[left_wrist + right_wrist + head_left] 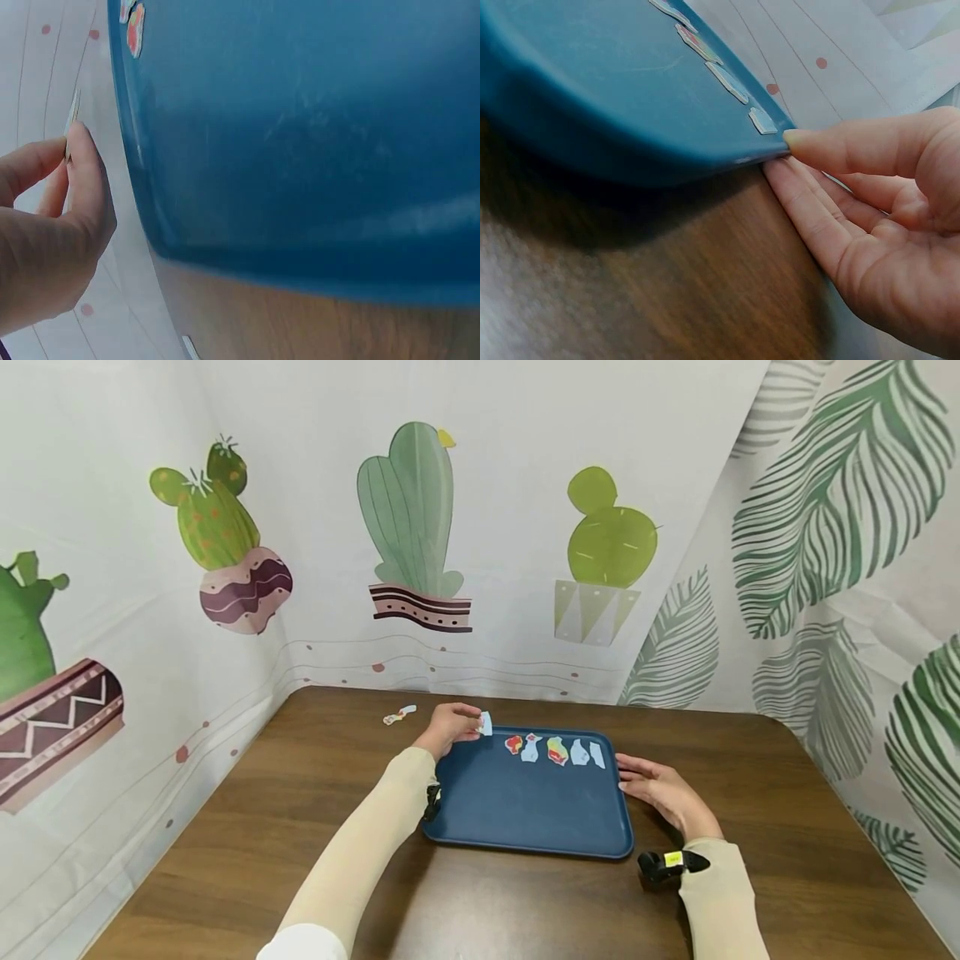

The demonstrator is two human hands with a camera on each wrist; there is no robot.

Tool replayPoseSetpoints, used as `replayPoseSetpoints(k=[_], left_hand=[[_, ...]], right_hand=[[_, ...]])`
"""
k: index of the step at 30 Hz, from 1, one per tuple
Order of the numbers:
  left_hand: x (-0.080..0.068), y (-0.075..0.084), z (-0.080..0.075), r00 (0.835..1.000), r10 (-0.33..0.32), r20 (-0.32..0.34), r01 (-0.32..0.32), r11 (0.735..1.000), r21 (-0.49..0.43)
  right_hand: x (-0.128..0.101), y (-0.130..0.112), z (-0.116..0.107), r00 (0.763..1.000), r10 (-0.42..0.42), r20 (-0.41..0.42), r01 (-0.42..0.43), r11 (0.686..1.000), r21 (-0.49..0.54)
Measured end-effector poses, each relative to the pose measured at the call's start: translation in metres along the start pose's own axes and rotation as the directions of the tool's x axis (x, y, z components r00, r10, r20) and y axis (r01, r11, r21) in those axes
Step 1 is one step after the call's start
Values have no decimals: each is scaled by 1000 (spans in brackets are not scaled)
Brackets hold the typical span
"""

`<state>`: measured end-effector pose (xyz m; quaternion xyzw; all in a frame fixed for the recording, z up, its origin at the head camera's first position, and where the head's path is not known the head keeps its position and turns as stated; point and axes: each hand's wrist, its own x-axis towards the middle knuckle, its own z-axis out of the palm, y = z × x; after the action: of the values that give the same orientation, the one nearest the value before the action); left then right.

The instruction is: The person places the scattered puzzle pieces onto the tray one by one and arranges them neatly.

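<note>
**Paper scraps lined up along the tray's far edge**

Cream sleeves reach in from the near edge of the desk [247,827] toward a blue tray [525,810] at its middle. Her right hand [663,793] lies relaxed against the tray's right rim, thumb tip on the lip and fingers flat on the wood beneath, apparently to keep the tray from sliding. Her left hand [448,728] hovers at the tray's far left corner, pinching a small pale paper piece [486,723] between thumb and forefinger, held on edge. Five similar cut-outs [557,750] sit in a row along the far edge inside the tray, seemingly laid side by side. One more scrap [399,715] lies on the desk beyond the left hand, apart from the tray.
</note>
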<state>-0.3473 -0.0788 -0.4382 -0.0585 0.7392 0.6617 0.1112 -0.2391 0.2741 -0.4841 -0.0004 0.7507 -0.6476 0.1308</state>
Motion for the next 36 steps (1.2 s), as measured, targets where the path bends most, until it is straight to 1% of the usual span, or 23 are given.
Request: replayPoseSetpoints(k=[5,9,12,15,24,31,36], left_hand=[[0,-5,9,998,-44,52,40,996,75],[-1,-8,13,996,-62,66,53,990,130],[-2,-9,15,997,-62,56,53,986,158],[-1,-11,17,997,-59,42,50,982,181],[-2,-12,21,999,-45,10,40,964,265],[2,-16,23,999,-35,-8,36,943,331],[4,-16,25,1000,-22,-10,24,937,348]], right_hand=[[0,0,-1,1000,0,-9,0,1000,7],[0,1,-1,1000,-14,7,14,1000,14],[1,2,-1,1000,-21,17,20,1000,21],[0,1,-1,1000,-14,8,14,1000,25],[0,0,-1,1000,-16,15,16,1000,12],[0,2,-3,1000,-6,9,6,1000,20],[0,2,-3,1000,-12,8,12,1000,13]])
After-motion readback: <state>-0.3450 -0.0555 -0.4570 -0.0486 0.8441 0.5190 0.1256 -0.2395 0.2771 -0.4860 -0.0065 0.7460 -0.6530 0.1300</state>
